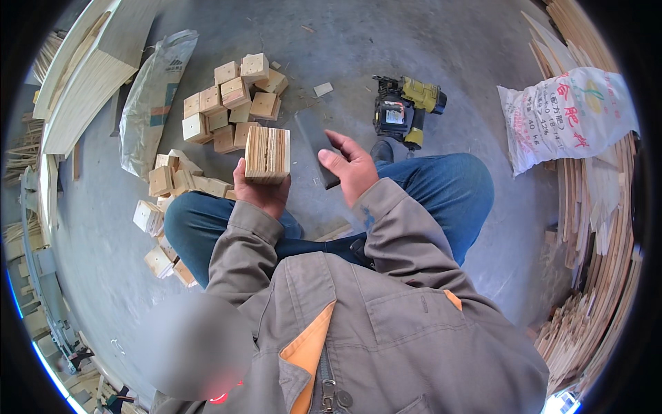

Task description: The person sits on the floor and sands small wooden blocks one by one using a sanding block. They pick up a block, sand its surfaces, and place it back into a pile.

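Note:
My left hand [263, 193] is closed round the lower end of a block of layered plywood [268, 153], its striped edges turned up. To the right of the block, my right hand [357, 165] grips a dark grey flat bar [309, 138] at its near right edge, thumb lying on top. The bar is tilted, apart from the block, and slightly blurred. Beyond my left hand lies a heap of similar wooden blocks [234, 96], several with small holes in their faces. More wooden blocks [176, 181] are scattered beside my left knee.
A yellow and black nail gun [407, 110] rests on the grey floor beyond my right foot. A white printed sack [565, 117] lies over stacked wood strips [593, 276] at the right. An empty woven sack [155, 103] and large plywood panels [96, 76] are at the left.

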The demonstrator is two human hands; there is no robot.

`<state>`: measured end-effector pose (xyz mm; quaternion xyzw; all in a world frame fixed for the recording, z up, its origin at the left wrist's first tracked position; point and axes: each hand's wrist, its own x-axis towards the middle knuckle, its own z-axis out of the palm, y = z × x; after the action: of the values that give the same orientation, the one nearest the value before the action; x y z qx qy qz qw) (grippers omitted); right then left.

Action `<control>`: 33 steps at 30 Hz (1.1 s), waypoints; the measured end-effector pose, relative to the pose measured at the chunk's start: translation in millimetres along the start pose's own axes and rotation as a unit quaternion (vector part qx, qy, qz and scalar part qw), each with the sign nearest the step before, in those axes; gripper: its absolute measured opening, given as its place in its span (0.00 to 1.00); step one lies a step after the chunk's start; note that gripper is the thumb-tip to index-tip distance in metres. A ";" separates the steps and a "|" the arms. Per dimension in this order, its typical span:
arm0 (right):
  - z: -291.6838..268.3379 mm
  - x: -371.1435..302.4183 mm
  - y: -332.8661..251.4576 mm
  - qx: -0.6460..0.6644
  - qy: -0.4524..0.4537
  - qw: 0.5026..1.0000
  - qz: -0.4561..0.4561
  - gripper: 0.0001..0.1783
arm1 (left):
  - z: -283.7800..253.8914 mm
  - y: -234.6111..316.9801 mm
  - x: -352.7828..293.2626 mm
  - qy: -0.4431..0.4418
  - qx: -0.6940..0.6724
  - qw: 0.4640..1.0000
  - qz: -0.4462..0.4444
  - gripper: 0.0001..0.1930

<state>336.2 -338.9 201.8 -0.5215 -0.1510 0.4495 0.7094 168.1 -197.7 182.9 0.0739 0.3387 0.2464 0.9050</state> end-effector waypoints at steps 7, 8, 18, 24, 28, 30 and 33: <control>-8.1 8.8 5.8 0.047 0.023 0.999 0.015 0.29 | 2.8 -4.9 0.6 -0.037 0.017 0.998 -0.038 0.30; -7.1 7.9 5.8 0.031 0.019 0.999 0.019 0.29 | 1.3 -5.7 1.0 -0.050 0.017 0.997 -0.048 0.31; 6.6 -5.7 -4.6 -0.098 -0.052 0.991 0.077 0.30 | 11.5 -7.3 -1.3 0.061 -0.019 0.997 0.048 0.32; -2.2 4.1 18.4 -0.199 -0.032 0.977 -0.064 0.31 | 12.7 -9.6 -1.7 0.111 0.002 0.992 0.067 0.33; -5.5 9.3 22.4 -0.251 -0.017 0.961 -0.113 0.31 | 9.7 -10.8 -1.3 0.085 0.029 0.995 0.037 0.32; -4.1 8.1 21.8 -0.283 -0.028 0.948 -0.143 0.31 | 4.5 -10.0 0.6 0.073 0.056 0.995 0.024 0.32; -0.3 3.5 17.9 -0.311 -0.039 0.936 -0.162 0.31 | 0.8 -9.2 1.7 0.070 0.110 0.991 0.000 0.32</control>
<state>329.7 -335.4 185.1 -0.6666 -0.3929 0.2794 0.5685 173.4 -204.8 179.8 0.1555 0.4266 0.2124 0.8653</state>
